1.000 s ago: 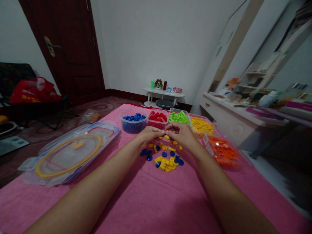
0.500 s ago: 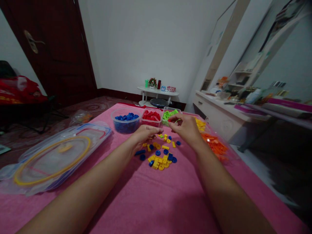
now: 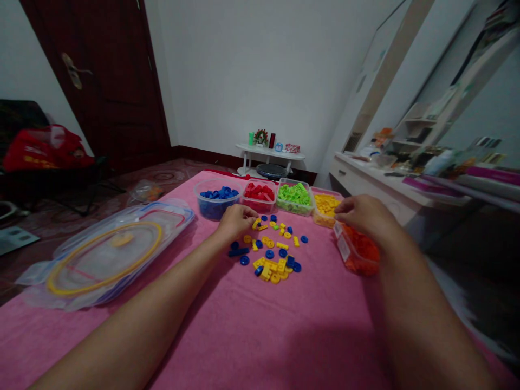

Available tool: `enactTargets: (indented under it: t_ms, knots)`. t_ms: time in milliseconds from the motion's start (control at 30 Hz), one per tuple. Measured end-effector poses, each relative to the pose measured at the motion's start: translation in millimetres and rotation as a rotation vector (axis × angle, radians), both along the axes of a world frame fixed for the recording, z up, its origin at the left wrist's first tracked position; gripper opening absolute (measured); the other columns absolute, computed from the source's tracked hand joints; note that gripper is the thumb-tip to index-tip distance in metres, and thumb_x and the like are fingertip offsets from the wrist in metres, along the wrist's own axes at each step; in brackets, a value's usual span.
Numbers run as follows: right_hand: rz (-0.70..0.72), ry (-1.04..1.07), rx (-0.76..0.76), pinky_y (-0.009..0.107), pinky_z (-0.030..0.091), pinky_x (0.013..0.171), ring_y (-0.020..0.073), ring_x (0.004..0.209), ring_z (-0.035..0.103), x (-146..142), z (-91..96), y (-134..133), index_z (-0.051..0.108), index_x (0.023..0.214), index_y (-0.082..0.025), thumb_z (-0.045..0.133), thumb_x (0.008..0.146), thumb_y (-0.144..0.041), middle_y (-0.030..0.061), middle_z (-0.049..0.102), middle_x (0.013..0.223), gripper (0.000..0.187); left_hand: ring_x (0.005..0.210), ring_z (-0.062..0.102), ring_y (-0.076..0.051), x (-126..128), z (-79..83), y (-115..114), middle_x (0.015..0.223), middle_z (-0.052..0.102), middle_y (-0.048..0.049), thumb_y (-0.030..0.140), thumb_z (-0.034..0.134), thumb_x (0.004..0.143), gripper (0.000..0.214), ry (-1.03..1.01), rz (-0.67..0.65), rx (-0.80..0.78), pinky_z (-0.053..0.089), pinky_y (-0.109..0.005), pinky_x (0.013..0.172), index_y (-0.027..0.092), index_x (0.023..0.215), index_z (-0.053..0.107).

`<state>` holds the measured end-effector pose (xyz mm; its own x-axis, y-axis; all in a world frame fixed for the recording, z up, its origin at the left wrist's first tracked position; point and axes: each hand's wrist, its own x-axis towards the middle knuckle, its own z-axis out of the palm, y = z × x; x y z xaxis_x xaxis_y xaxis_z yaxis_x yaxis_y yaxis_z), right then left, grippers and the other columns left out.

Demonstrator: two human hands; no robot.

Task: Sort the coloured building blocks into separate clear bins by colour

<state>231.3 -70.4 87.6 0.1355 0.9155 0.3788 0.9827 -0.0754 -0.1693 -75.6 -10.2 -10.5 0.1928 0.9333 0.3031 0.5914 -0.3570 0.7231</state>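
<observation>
My left hand (image 3: 238, 221) is low over the back left of a loose pile of toy building blocks, its fingers bent together. A yellow block (image 3: 255, 222) lies right at those fingertips; whether they grip it is hard to see. More yellow blocks (image 3: 270, 266) and blue wheel-like discs (image 3: 270, 253) are scattered nearer. My right hand (image 3: 363, 214) hovers above the clear box of orange pieces (image 3: 361, 252), close to the right side of the box of yellow blocks (image 3: 326, 206). Its thumb and fingers are pinched, and anything between them is hidden.
A round tub of blue pieces (image 3: 219, 203), a box of red pieces (image 3: 259, 196) and a box of green pieces (image 3: 294, 196) line the back of the pink cloth (image 3: 260, 330). Stacked clear lids (image 3: 109, 254) lie at the left. A dresser (image 3: 382, 179) stands on the right.
My right hand has moved right, from by the green box to above the orange box. The small red piece seen at its fingertips no longer shows. My left hand's fingers have curled in.
</observation>
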Motion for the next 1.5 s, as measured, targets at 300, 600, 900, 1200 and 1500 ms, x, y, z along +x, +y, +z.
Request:
enactTargets:
  t_ms: [300, 600, 900, 1200, 1500]
  knots:
    - [0.434, 0.025, -0.267, 0.022, 0.038, 0.059, 0.0155, 0.076, 0.062, -128, -61.7, 1, 0.071, 0.085, -0.023, 0.065, 0.071, -0.021, 0.0018, 0.071, 0.087, 0.016, 0.070, 0.064, -0.019, -3, 15.2, -16, 0.080, 0.073, -0.0081, 0.022, 0.063, 0.069, 0.018, 0.414, -0.030, 0.069, 0.040, -0.024, 0.060, 0.021, 0.080, 0.077]
    - [0.392, -0.020, -0.268, 0.025, 0.038, 0.061, 0.0172, 0.076, 0.061, -129, -67.8, 2, 0.070, 0.093, -0.022, 0.059, 0.075, -0.023, 0.0048, 0.070, 0.088, 0.021, 0.077, 0.065, -0.018, -5, 32.2, -31, 0.086, 0.073, -0.0013, 0.042, 0.075, 0.056, 0.041, 0.680, -0.284, -0.081, 0.040, -0.021, 0.058, 0.028, 0.094, 0.074]
    - [0.535, -0.036, -0.224, 0.026, 0.040, 0.075, 0.0179, 0.092, 0.060, -141, -90.8, 5, 0.067, 0.103, -0.026, 0.053, 0.078, -0.014, 0.0044, 0.068, 0.097, 0.032, 0.077, 0.066, -0.023, 7, 26.6, -36, 0.086, 0.073, -0.0087, 0.030, 0.067, 0.062, 0.033, 0.701, -0.289, 0.004, 0.045, -0.025, 0.063, 0.022, 0.092, 0.075]
    - [0.398, -0.060, -0.182, 0.031, 0.041, 0.073, 0.0239, 0.095, 0.062, -146, -92.0, 0, 0.059, 0.107, -0.023, 0.051, 0.083, -0.025, 0.0069, 0.068, 0.102, 0.026, 0.057, 0.058, -0.015, -1, 30.3, -27, 0.063, 0.069, -0.0055, 0.031, 0.064, 0.061, 0.027, 0.555, -0.214, -0.068, 0.037, -0.022, 0.052, 0.017, 0.080, 0.077]
    - [0.332, 0.036, -0.195, 0.035, 0.042, 0.072, 0.0290, 0.091, 0.063, -156, -96.6, 3, 0.062, 0.095, -0.017, 0.051, 0.083, -0.025, 0.0151, 0.068, 0.096, 0.018, 0.070, 0.063, -0.019, -2, 23.0, -11, 0.083, 0.072, -0.0100, 0.037, 0.062, 0.067, 0.034, 0.433, -0.057, 0.053, 0.042, -0.025, 0.061, 0.015, 0.091, 0.075]
